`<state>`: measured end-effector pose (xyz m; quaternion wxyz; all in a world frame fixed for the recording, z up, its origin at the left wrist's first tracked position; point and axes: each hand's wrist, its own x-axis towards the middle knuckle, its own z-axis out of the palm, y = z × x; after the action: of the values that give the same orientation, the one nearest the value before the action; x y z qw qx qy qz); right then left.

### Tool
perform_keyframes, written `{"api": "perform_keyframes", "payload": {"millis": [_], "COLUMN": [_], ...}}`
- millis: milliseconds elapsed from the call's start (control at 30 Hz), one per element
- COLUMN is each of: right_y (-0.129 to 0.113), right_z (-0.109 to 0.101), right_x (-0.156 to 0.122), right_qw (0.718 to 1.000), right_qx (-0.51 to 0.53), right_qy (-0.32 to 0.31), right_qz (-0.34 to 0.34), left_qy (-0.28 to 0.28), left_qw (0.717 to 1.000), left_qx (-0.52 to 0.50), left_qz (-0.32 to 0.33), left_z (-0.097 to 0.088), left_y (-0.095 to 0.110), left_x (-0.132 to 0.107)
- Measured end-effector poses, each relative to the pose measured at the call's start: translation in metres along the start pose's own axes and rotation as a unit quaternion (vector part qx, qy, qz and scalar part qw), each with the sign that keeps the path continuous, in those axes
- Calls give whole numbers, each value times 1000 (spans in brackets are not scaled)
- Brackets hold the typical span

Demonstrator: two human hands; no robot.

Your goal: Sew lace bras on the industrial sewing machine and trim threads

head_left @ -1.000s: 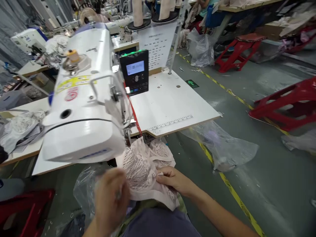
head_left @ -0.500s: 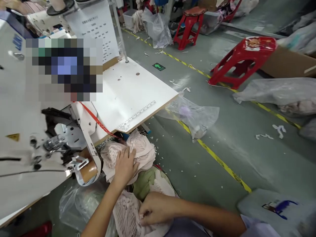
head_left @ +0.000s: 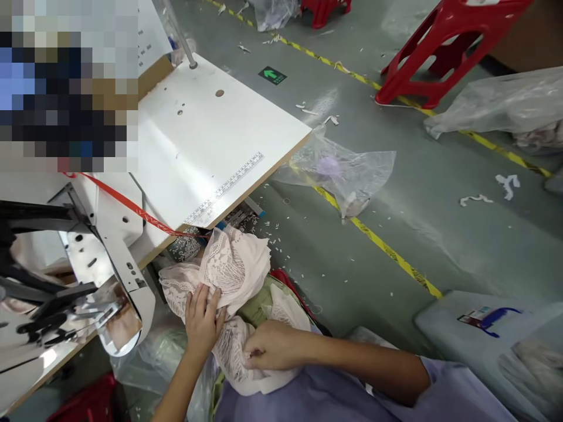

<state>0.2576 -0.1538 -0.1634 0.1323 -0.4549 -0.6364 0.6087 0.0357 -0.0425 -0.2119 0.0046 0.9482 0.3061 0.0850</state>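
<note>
White sewing counter (head_left: 211, 135) behind; left hand (head_left: 202, 319) pressed flat, fingers spread, on pink lace garment (head_left: 235, 264); right hand (head_left: 270, 351) pinches its edge closed. Loose lace could snag red tape (head_left: 132, 206).

Pale pink lace fabric (head_left: 229, 266) with an openwork floral pattern; white table (head_left: 206, 135) printed with a black ruler scale; red ribbon (head_left: 132, 206); red stool (head_left: 444, 53); grey-green floor (head_left: 440, 199) marked by a yellow stripe (head_left: 382, 249)
</note>
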Motion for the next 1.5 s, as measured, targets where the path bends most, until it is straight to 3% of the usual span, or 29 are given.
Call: {"api": "perform_keyframes", "payload": {"millis": [300, 500, 633, 733, 800, 900, 967, 1067, 1167, 1400, 1500], "right_y": [3, -13, -20, -16, -9, 7, 19, 34, 42, 37, 29], "right_z": [-9, -12, -10, -19, -35, -65, -84, -99, -100, -102, -109], "right_x": [-2, -1, -1, -3, -3, 6, 19, 39, 50, 37, 26], "right_qw": [988, 986, 987, 994, 992, 947, 924, 931, 936, 925, 932], "right_qx": [-118, -124, -142, -104, -52, -22, -38, -44, -17, 61, 112], "right_qy": [-48, -52, -41, 13, 116, 315, 375, 357, 348, 373, 344], "right_qz": [-89, -100, -59, -27, 2, 52, 66, 65, 58, 36, 18], "left_qy": [-1, -9, 24, 62, 80, 89, 93, 94, 93, 79, 71], "left_qw": [1000, 1000, 1000, 998, 996, 995, 994, 994, 994, 996, 996], "left_qx": [-2, -5, -8, -6, -12, -23, -26, -26, -24, -33, -39], "left_qz": [-2, -4, 5, 23, 34, 44, 46, 47, 44, 34, 26], "left_z": [2, -4, -1, 6, 10, 16, 18, 21, 21, 19, 16], "left_y": [4, 7, 5, 2, 0, -2, -3, -3, -2, 0, 2], "left_x": [-1, 2, -9, -19, -23, -27, -27, -26, -25, -24, -17]}}
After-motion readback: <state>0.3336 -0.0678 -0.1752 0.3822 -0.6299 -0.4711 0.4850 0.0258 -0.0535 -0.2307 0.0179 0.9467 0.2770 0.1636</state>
